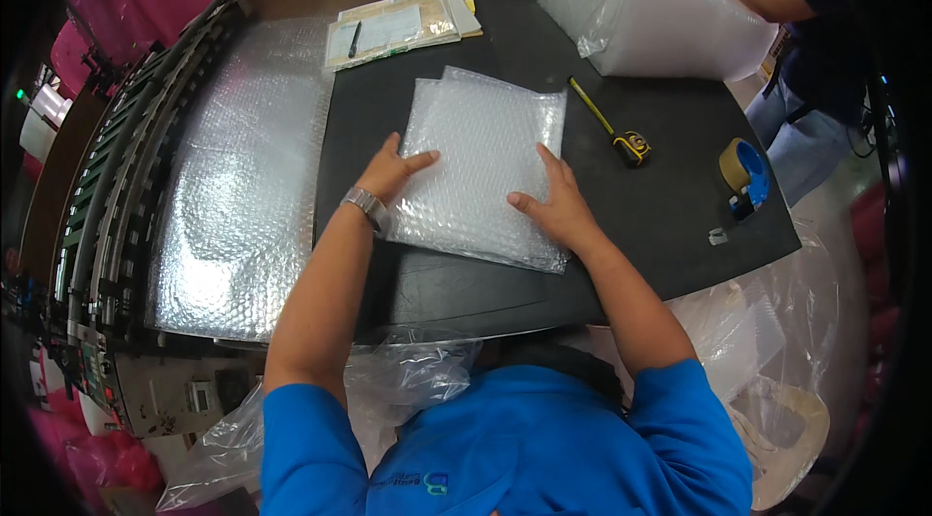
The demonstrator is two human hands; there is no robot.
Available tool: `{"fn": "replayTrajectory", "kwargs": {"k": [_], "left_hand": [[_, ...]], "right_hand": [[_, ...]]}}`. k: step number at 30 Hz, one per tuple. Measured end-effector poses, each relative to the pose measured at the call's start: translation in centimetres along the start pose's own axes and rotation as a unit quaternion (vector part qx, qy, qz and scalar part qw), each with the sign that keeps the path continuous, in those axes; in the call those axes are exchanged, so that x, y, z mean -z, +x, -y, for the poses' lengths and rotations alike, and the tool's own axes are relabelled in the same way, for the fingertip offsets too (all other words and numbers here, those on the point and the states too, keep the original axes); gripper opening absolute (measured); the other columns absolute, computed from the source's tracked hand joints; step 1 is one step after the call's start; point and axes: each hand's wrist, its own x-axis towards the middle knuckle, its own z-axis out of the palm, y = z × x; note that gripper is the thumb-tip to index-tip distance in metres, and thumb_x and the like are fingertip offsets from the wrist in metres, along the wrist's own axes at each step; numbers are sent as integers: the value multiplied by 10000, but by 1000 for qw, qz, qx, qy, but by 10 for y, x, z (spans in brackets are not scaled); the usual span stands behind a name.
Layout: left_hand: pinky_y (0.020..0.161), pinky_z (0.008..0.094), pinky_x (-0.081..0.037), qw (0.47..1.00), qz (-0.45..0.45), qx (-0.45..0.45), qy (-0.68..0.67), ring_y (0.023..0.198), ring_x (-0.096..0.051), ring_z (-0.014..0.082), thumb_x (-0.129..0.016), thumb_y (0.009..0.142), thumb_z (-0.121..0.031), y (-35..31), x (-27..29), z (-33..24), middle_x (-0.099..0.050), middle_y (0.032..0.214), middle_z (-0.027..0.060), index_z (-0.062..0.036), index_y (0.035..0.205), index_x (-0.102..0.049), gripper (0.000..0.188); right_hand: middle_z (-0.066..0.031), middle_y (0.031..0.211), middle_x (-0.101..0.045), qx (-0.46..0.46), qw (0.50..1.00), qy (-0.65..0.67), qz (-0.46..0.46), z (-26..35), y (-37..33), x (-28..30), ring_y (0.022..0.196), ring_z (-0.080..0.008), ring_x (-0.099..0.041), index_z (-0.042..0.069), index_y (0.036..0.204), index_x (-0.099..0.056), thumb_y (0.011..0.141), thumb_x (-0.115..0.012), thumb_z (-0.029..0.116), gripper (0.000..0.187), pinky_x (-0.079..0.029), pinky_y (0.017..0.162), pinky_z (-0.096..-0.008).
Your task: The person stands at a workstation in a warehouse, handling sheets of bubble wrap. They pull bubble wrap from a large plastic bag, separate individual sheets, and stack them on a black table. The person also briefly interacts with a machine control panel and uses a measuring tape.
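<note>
A small stack of clear bubble wrap bags [482, 171] lies on the black tabletop [447, 298] in front of me, its sheets not quite lined up at the far edge. My left hand [390, 173] grips the stack's left side, with the thumb across the top and the other fingers along the edge, partly hidden. At the right side my right hand [560, 208] holds it too, thumb on top and fingers along the border. A yellow and black tape measure [631, 147] lies right of the stack, its blade partly out.
A bubble wrap sheet [243, 166] covers the table's left part, beside a roller conveyor [107, 176]. Papers [388, 29] with a pen lie at the back. A tape dispenser [746, 176] stands at right. Beyond, another person [815, 60] handles a large clear-wrapped bundle [660, 16].
</note>
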Motion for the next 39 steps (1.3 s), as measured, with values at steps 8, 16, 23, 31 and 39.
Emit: {"fn": "replayTrajectory", "kwargs": {"k": [8, 16, 23, 31, 39], "left_hand": [[866, 367, -384, 957, 45, -197, -206, 985, -496, 245, -703, 642, -211, -59, -28, -31, -507, 1092, 145, 20, 1169, -408, 647], [707, 260, -430, 960, 121, -186, -169, 817, -505, 156, -730, 587, -172, -34, -24, -18, -525, 933, 34, -29, 1119, -449, 619], [890, 399, -338, 942, 183, -223, -169, 1030, -436, 270, -677, 668, -288, -20, -51, 23, -455, 1113, 160, 58, 1154, -384, 664], [850, 413, -397, 948, 189, -163, -199, 921, -500, 306, -630, 675, -198, 16, -35, 47, -523, 998, 215, 137, 1019, -477, 504], [840, 431, -399, 957, 171, -155, -173, 932, -498, 325, -619, 683, -204, -4, -29, 36, -505, 1040, 226, 129, 1107, -435, 569]], "right_hand": [[-103, 1249, -343, -46, 855, 494, -152, -6, -10, 38, 1094, -198, -393, 104, 1334, -167, 686, -696, 166, 839, -347, 914, -364], [-156, 1207, -381, 89, 967, 170, -170, -39, -38, 73, 1162, -265, -334, 44, 1264, -337, 665, -689, 460, 809, -252, 994, -360], [-200, 1278, -324, -39, 994, -35, -91, -39, -91, 51, 1212, -310, -292, 56, 1307, -251, 646, -635, 520, 894, -176, 1032, -421], [-160, 1284, -333, -92, 988, -64, -102, -8, -97, 49, 1177, -331, -321, 94, 1346, -150, 613, -675, 478, 981, -248, 1001, -419], [-191, 1305, -288, -83, 990, 30, -112, -19, -90, 47, 1219, -349, -261, 98, 1360, -86, 548, -726, 493, 1106, -248, 1005, -409]]}}
